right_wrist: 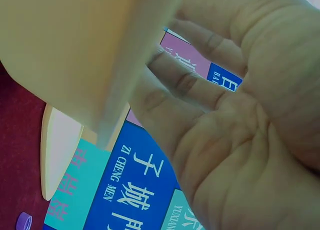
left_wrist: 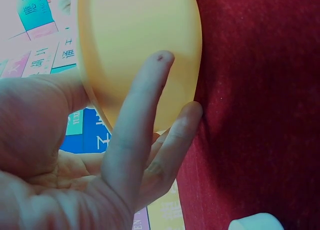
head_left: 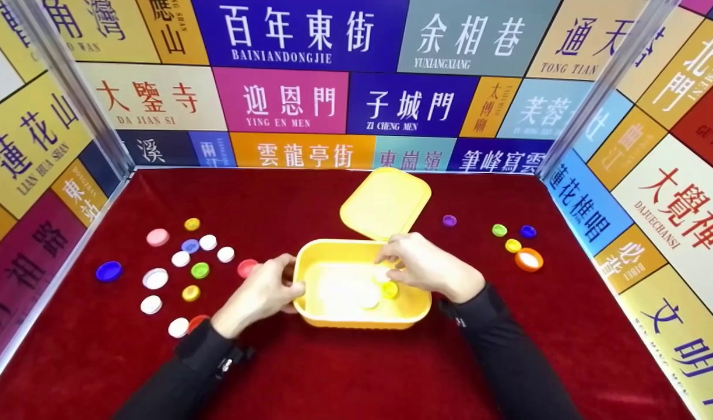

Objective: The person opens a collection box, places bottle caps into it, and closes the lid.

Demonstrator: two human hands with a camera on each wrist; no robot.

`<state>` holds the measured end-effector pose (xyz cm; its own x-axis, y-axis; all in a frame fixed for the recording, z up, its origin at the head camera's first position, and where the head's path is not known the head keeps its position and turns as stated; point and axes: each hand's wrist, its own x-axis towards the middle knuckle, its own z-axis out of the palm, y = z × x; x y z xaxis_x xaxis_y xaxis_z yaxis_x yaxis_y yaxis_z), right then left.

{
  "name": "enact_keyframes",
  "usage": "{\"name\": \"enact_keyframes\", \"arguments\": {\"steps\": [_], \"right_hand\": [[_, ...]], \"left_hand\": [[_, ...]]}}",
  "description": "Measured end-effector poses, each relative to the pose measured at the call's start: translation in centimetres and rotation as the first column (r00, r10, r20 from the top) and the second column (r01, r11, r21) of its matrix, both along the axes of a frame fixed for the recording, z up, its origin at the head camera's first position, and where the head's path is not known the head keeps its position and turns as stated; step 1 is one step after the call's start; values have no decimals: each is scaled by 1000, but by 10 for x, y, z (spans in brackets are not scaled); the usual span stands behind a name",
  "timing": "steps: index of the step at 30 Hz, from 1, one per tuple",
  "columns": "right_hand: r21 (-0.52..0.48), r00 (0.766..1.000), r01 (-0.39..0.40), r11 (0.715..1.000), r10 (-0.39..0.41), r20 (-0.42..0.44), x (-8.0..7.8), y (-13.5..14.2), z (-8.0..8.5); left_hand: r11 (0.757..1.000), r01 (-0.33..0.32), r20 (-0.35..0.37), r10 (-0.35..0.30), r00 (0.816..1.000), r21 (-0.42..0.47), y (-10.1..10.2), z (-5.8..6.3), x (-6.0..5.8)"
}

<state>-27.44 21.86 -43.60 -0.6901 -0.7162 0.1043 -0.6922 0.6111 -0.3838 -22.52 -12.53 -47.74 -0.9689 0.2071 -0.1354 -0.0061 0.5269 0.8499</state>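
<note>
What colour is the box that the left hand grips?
Yellow; the box shows best in the head view.

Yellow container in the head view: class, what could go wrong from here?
The left hand grips the yellow container by its left end; an uneven tug might tip it. The right hand reaches in over the container's right side and could jolt it. The left cuff lies close to a red cap and might sweep it aside.

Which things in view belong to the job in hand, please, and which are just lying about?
Seemingly in use:
yellow container, gripped by the left hand
yellow cap inside, near the right hand

Apparently lying about:
yellow lid
loose caps, left side
loose caps, right side
</note>
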Motion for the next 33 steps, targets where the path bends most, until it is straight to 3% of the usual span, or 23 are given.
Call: {"name": "enact_keyframes", "arguments": {"steps": [8, 22, 28, 33], "right_hand": [[-2, 998, -23, 1000, 23, -56, -1, -1, 2], [-30, 999, 8, 1000, -9, -45, -4, 5, 9], [-117, 997, 39, 992, -47, -67, -9, 14, 12], [-232, 989, 111, 966, -130, -70, -20, 28, 10]], "left_hand": [[1000, 1, -8, -1, 1000, 9, 0, 0, -1], [1000, 6, -11, -6, 1000, -5, -1, 0, 0], [1000, 8, -11, -8, 1000, -9, 0, -1, -1], [1000, 8, -10, -8, 1000, -3, 0, -2, -1]]}}
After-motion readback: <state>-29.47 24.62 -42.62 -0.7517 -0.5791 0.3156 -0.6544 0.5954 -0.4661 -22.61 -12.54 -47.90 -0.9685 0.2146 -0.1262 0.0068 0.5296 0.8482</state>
